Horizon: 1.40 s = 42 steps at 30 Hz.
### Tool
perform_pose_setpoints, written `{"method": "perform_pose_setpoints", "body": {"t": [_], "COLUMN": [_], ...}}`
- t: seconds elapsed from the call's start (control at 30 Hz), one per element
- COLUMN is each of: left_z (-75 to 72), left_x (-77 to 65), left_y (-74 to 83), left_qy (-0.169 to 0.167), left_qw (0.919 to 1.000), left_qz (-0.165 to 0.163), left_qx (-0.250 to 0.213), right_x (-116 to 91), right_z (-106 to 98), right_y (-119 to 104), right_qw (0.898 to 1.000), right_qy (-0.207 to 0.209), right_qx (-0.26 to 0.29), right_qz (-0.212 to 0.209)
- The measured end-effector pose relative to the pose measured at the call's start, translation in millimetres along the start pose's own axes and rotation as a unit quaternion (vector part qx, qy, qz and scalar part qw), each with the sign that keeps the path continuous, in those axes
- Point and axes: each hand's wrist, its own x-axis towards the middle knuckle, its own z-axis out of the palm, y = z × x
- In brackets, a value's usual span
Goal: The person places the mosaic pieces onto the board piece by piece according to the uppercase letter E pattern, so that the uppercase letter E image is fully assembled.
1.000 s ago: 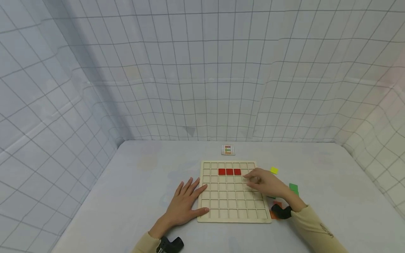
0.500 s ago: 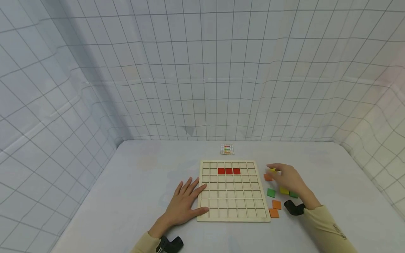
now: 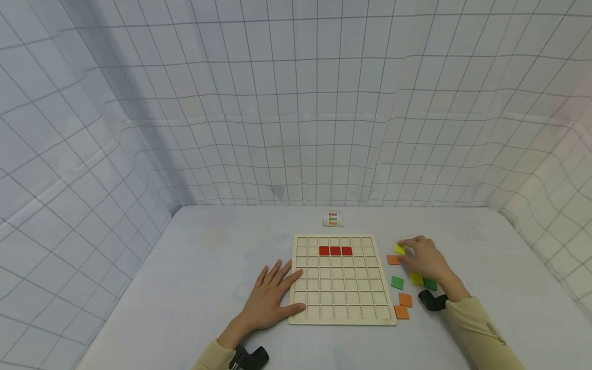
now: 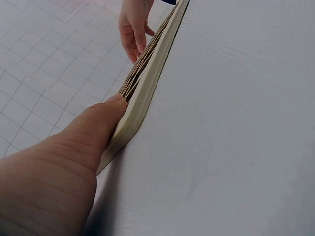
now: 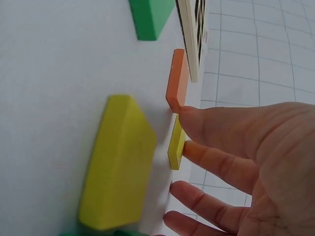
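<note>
My left hand (image 3: 268, 300) lies with fingers spread at the left edge of a pale wooden grid board (image 3: 342, 322), the thumb on the rim in the left wrist view. Three red square tiles (image 3: 335, 251) sit side by side in the board's second row from the back. Right of the board, my right hand (image 3: 424, 259) reaches over a yellow tile (image 3: 400, 249) lying on the table. In the right wrist view its index fingertip is right at that yellow tile (image 5: 176, 147), with the thumb tip overlapping the end near an orange tile (image 5: 177, 81).
A small card (image 3: 333, 219) with a coloured grid pattern lies behind the board. Beside my right wrist are a second yellow tile (image 3: 416, 278), green tiles (image 3: 397, 282) and orange tiles (image 3: 402, 312). A white sheet with a line grid (image 3: 296, 128) hangs at the back.
My right hand has moved right, off the board to the loose tiles, and its fingertips have settled around the far yellow tile. The left hand stays put.
</note>
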Motion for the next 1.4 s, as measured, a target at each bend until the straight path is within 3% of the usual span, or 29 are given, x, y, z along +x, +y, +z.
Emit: {"method": "perform_pose_setpoints", "body": {"t": [0.4, 0.63, 0.93, 1.4], "left_z": [0.5, 0.8, -0.3, -1.2], "left_x": [0.5, 0.5, 0.3, 0.0], "left_y": [-0.3, -0.7, -0.2, 0.7], "left_qy": [0.001, 0.016, -0.006, 0.002], "left_qw": [1.0, 0.9998, 1.0, 1.0], "left_qz": [0.002, 0.009, -0.004, 0.005], "left_qx": [0.004, 0.004, 0.001, -0.001], "right_x": [-1.6, -6.0, -10.7, -18.0], "right_z": [1.0, -2.2, -0.1, -1.8], "right_y": [9.0, 8.8, 8.7, 0.4], "right_qw": [1.0, 0.999, 0.998, 0.997], "right_qy": [0.017, -0.015, -0.023, -0.005], "right_qx": [0.004, 0.019, 0.064, 0.082], "right_qz": [0.012, 0.024, 0.01, -0.004]}}
